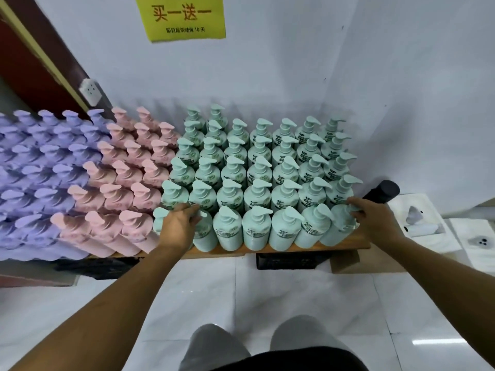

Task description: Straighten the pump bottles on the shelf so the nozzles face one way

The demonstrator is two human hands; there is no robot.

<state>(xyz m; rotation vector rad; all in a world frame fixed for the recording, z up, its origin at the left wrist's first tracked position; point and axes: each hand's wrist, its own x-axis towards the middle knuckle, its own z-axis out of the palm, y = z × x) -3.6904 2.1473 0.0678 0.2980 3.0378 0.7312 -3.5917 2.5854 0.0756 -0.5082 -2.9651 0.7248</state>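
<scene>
Several rows of mint-green pump bottles (257, 172) stand on a low wooden shelf (267, 250), most nozzles pointing right. My left hand (179, 226) grips the pump head of a front-row green bottle (205, 234) near the left of the green block, hiding its nozzle. My right hand (372, 218) grips the pump head of the rightmost front-row green bottle (337, 228). Pink pump bottles (126, 183) and purple pump bottles (40, 172) fill the shelf further left, nozzles also toward the right.
A white wall rises behind the shelf with a yellow sign (184, 17) and a socket (90, 92). A dark cylinder (381, 192) lies right of the bottles. White paper sheets (428, 223) lie at the right. White tiled floor (241, 290) and my knees are below.
</scene>
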